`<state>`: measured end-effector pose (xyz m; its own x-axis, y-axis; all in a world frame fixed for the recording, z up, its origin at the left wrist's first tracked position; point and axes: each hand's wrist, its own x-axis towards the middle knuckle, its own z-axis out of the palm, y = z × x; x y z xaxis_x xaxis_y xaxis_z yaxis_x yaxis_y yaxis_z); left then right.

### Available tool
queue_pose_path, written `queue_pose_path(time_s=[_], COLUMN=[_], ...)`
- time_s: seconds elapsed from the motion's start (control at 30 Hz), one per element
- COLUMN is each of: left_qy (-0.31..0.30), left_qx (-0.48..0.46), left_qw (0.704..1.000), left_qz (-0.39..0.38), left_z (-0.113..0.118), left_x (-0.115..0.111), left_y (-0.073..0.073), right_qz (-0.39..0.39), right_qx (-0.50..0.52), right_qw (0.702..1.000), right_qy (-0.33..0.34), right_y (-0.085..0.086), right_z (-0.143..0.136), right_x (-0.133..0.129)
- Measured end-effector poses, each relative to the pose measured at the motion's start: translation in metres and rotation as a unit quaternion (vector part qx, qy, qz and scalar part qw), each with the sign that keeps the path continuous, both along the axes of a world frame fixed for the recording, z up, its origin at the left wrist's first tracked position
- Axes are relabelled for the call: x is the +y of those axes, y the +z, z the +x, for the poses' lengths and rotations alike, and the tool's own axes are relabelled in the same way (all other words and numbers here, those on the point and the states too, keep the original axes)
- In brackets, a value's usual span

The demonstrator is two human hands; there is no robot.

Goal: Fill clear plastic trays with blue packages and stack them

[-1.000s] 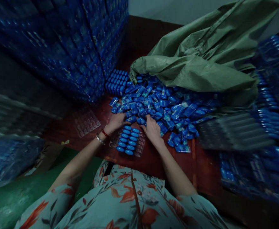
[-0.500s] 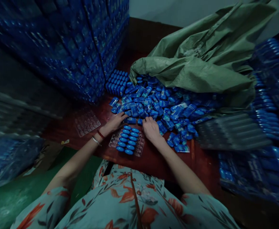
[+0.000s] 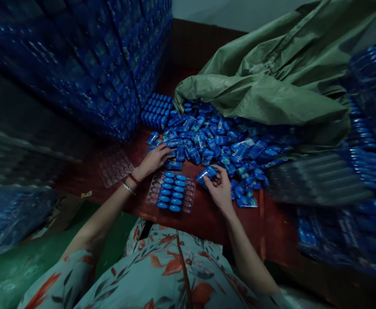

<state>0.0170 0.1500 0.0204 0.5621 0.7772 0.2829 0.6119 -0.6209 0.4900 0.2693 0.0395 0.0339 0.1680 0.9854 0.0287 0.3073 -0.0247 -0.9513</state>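
Observation:
My right hand [image 3: 220,185] holds a blue packet [image 3: 206,175] between thumb and fingers, to the right of a clear plastic tray [image 3: 188,201]. Two columns of shiny blue oval pieces [image 3: 164,192] stand in the middle of that tray, with bare cells on both sides. My left hand [image 3: 155,161] reaches over the near left edge of a heap of blue packets [image 3: 213,137]. Its fingers are bent around a packet, partly hidden beneath them. One more packet [image 3: 173,165] lies just behind the tray.
Another clear tray [image 3: 115,166] lies at left on the red table [image 3: 203,219]. Tall stacks of blue packs [image 3: 88,64] rise at back left. A green sack [image 3: 265,94] drapes over the heap. Grey trays [image 3: 316,180] and more blue packs [image 3: 368,163] are at right.
My right hand has moved right and toward me, lifting a blue packet from the heap's edge. My left hand has shifted slightly left and away from me, onto the packets.

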Motion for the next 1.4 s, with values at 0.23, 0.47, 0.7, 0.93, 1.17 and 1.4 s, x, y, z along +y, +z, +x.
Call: queue_pose_path(time_s=[0.23, 0.47, 0.7, 0.93, 1.17, 1.4], left_qy=[-0.107, -0.098, 0.048, 0.122, 0.022, -0.054], left_qx=[0.168, 0.206, -0.065, -0.086, 0.053, 0.209], left_qw=[0.979, 0.974, 0.996, 0.982, 0.995, 0.975], left_qz=[0.051, 0.008, -0.037, -0.112, -0.085, -0.056], left_z=[0.038, 0.038, -0.014, -0.052, -0.049, -0.043], left_x=[0.024, 0.027, -0.024, -0.089, -0.085, -0.076], left_y=[0.013, 0.028, 0.049, 0.044, 0.03, 0.048], right_qz=[-0.016, -0.011, 0.06, 0.033, 0.023, -0.015], right_qx=[0.127, 0.009, -0.233, -0.402, -0.455, -0.489], right_qw=[0.988, 0.999, 0.963, 0.879, 0.84, 0.806], right_qy=[-0.09, -0.051, 0.117, 0.255, 0.293, 0.334], right_y=[-0.005, -0.005, 0.007, 0.014, 0.024, 0.035], right_z=[-0.01, -0.011, -0.016, -0.009, -0.008, -0.009], right_x=[-0.01, -0.015, -0.013, -0.009, 0.0, 0.004])
